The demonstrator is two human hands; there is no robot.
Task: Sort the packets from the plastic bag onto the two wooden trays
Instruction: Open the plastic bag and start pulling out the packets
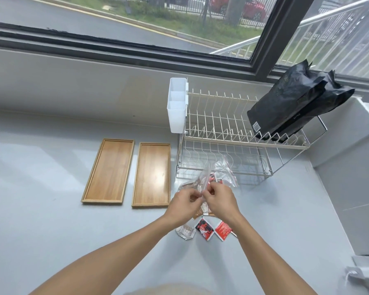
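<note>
Clear plastic bag (217, 175) sits at centre, its edge pinched by left hand (184, 202) and right hand (218, 199). Better to tip it gently so packets (205, 228) drop at 6 o'clock; both wooden trays (151, 174) wait bare at 9 o'clock.

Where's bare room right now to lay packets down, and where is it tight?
Both wooden trays, left tray and right tray, are bare. Open counter lies left of them and in front. It is crowded where both hands, left hand and right hand, pinch the plastic bag, with loose packets just below and the dish rack behind.
</note>
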